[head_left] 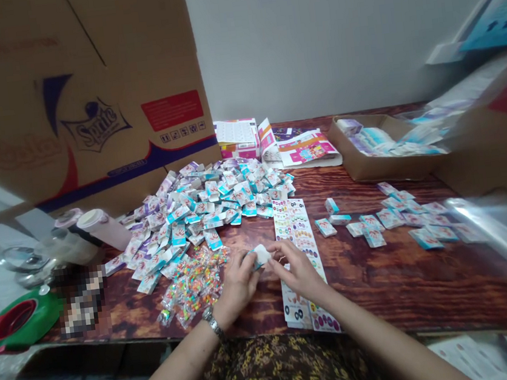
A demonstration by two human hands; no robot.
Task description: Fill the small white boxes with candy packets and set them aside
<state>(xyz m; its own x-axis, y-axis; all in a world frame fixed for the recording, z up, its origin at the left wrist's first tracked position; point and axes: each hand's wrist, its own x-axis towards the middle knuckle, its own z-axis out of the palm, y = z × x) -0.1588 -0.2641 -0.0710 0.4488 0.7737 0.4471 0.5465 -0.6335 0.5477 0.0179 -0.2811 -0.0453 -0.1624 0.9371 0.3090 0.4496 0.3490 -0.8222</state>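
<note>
Packing bench, seen from the worker's own eyes: a person's left hand (239,282) and right hand (297,267) meet at the near edge of a dark-stained wooden table (383,285). Both pinch one small white-and-teal cardboard box (261,254) between thumbs and fingertips. The box sits between the two hands, just above the left edge of a long printed strip of coloured round stickers (295,229).

From the hands, a heap of small white, teal and purple cardboard boxes (200,208) lies at 11 o'clock, and a cluster of clear sachets of multicoloured beads (193,285) lies at 9 o'clock, just beside the left hand. A scatter of single teal-and-white boxes (398,217) spreads at 2 o'clock. An open brown cardboard tray (360,165) stands at 1 o'clock.

Whether the held box's flap is open or tucked cannot be told. The card looks thin, so the handling likely goes best with light pressure on the edges rather than the faces. It also helps to brace one hand while the other works, and to keep the box lifted off the sticker strip.
</note>
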